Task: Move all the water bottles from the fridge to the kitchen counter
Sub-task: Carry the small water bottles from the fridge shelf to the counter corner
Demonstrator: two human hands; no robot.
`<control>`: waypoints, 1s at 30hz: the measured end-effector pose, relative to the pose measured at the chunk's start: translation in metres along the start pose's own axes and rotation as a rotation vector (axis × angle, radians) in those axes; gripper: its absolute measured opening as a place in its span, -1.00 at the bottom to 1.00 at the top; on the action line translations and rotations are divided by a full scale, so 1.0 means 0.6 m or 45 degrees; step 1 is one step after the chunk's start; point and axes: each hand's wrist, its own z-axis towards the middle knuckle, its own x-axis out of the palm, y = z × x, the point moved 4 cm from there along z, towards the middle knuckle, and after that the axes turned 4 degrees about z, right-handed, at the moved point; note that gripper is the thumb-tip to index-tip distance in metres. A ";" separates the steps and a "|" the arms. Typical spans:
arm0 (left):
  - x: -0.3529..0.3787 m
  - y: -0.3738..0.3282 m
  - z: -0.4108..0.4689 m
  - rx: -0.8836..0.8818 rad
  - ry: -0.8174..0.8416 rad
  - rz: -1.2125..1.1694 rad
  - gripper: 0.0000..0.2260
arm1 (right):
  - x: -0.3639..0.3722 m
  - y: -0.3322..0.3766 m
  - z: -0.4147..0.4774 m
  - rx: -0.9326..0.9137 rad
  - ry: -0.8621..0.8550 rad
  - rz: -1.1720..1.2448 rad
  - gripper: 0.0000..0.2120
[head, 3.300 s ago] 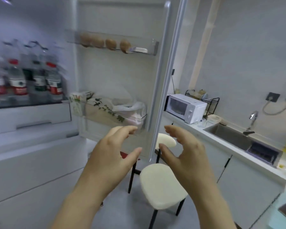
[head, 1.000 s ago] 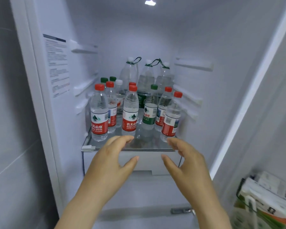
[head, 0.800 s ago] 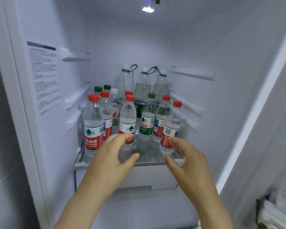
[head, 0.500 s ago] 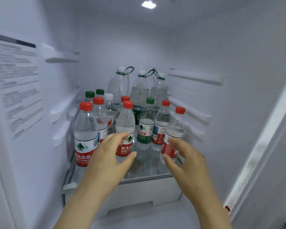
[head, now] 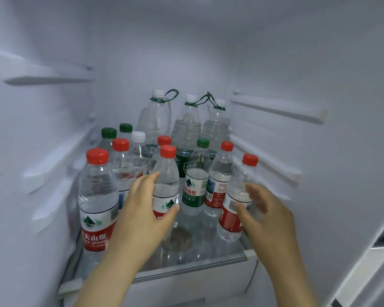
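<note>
Left hand (head: pixel 146 209) and right hand (head: pixel 266 211) reach forward — fingers spread, curved.

The left hand (head: pixel 146 209) covered the lower label of the middle red-capped bottle (head: pixel 167 173). The right hand (head: pixel 266 216) was blurred at its fingers (head: pixel 253 191), so whether they touched the right red-capped bottle (head: pixel 237 196) I could not tell. The three tall bottles (head: pixel 186 129) at the back stood half hidden behind the front rows. Both forearms ran off the bottom edge.

Bottles (head: pixel 98 187) clear w/ red, green, white caps (head: pixel 97 155); labels (head: pixel 98 231) red/white, green/white. Fridge walls (head: pixel 319 63) white.
</note>
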 end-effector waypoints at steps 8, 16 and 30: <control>0.021 0.018 0.041 -0.059 -0.053 -0.006 -0.25 | 0.009 -0.048 0.046 0.109 -0.089 -0.003 -0.45; 0.049 0.036 0.067 -0.088 -0.027 -0.062 -0.23 | 0.036 -0.081 0.070 0.234 -0.001 0.150 -0.32; 0.071 0.053 0.071 -0.150 -0.104 -0.169 -0.23 | 0.077 -0.117 0.077 0.323 -0.042 0.348 -0.34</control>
